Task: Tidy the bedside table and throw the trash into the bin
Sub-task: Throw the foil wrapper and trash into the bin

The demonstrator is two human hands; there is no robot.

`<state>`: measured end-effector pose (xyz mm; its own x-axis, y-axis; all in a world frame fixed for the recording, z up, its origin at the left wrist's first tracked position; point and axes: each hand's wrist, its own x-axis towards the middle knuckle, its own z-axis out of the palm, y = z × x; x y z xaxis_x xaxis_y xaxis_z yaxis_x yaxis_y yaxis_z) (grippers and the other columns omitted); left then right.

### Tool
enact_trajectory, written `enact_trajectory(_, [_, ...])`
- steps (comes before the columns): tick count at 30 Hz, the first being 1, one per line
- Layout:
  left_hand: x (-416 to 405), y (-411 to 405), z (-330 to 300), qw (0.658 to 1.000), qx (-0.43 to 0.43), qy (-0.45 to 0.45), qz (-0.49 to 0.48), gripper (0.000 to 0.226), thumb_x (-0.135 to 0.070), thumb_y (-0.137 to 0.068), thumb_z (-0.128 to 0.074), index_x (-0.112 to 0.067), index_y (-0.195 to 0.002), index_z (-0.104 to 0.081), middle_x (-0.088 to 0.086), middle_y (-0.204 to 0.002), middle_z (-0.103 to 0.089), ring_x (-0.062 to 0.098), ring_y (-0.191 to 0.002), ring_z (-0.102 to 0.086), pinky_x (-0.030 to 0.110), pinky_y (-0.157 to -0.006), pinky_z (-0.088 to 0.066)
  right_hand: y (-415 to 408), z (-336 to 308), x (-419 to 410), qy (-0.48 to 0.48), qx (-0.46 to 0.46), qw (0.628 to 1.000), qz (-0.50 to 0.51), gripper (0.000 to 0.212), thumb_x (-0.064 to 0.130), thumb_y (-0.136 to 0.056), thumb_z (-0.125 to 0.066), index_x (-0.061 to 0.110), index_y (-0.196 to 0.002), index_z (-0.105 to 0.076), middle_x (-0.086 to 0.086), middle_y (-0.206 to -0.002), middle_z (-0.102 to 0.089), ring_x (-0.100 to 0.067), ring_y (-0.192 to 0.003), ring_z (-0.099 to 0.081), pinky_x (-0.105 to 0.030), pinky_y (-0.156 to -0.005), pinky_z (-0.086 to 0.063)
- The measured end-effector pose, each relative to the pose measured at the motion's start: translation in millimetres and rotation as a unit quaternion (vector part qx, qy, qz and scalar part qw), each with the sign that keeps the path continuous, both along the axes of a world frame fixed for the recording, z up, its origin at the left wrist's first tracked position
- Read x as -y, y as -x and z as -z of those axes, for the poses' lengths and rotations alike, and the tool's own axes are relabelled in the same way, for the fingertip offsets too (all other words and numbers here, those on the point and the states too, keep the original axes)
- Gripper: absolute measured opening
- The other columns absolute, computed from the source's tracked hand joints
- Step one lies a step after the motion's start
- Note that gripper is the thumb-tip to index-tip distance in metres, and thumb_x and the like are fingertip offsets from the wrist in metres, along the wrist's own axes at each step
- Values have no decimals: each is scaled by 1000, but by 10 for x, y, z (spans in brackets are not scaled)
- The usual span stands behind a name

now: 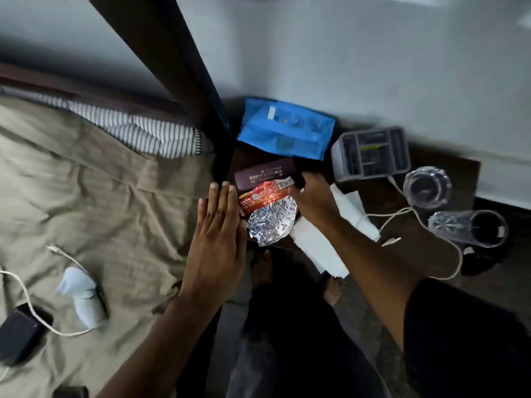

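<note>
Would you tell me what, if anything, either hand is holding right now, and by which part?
The right hand appears to pinch the red snack wrapper at its right end. The left hand is open and flat, holding nothing.

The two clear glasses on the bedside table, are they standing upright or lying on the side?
One glass stands upright: its round mouth faces the camera. The other glass lies on its side, its open mouth pointing right.

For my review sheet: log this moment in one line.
stage: gathering trash | left hand: open, flat beside foil | right hand: on red wrapper | bin: unseen
</note>
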<state>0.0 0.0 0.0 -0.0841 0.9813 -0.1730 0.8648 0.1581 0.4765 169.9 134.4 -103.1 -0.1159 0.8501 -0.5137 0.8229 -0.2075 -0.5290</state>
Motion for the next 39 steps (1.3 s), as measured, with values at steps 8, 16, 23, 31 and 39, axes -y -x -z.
enact_trajectory(8, [128, -116, 395, 1000, -5, 28, -10, 60, -28, -105, -32, -3, -156, -16, 7, -167, -13, 17, -156, 2, 41, -127, -4, -4, 241, 22, -63, 20, 996, 52, 32, 24, -88, -71, 9, -116, -68, -13, -123, -59, -31, -113, -60, -42, -92, -52])
enact_trajectory(16, [-82, -209, 357, 999, 5, 30, 21, 61, -25, -100, -26, 0, -155, -19, 16, -165, -18, 27, -155, -7, 49, -125, -12, -335, -126, 300, -99, -52, 985, 128, 19, 23, -90, -68, 8, -96, -77, -14, -92, -76, -30, -89, -69, -34, -77, -41])
enact_trajectory(23, [-495, -706, 202, 993, 37, 6, 114, 59, -25, -102, -25, 0, -155, -19, 12, -166, -17, 18, -155, -5, 37, -127, -2, -973, -461, 801, -71, -197, 896, 392, 18, 14, -85, -76, 17, -102, -80, -1, -89, -80, -12, -66, -71, -26, -64, -55])
enact_trajectory(31, [-851, -1750, 80, 976, 64, -9, 207, 60, -32, -105, -24, -5, -157, -15, 12, -167, -12, 25, -156, -3, 38, -127, -2, -1799, -895, 953, -176, -158, 803, 547, 16, 12, -84, -78, 16, -99, -79, -3, -79, -77, -24, -67, -74, -41, -66, -61])
enact_trajectory(39, [-939, -2708, -101, 935, 89, -23, 342, 56, -19, -103, -25, -11, -158, -18, 10, -168, -10, 26, -157, -2, 49, -126, -8, -2696, -1111, 1079, -284, -129, 726, 613, 13, 14, -88, -74, 17, -98, -80, -5, -79, -77, -12, -63, -72, -33, -63, -60])
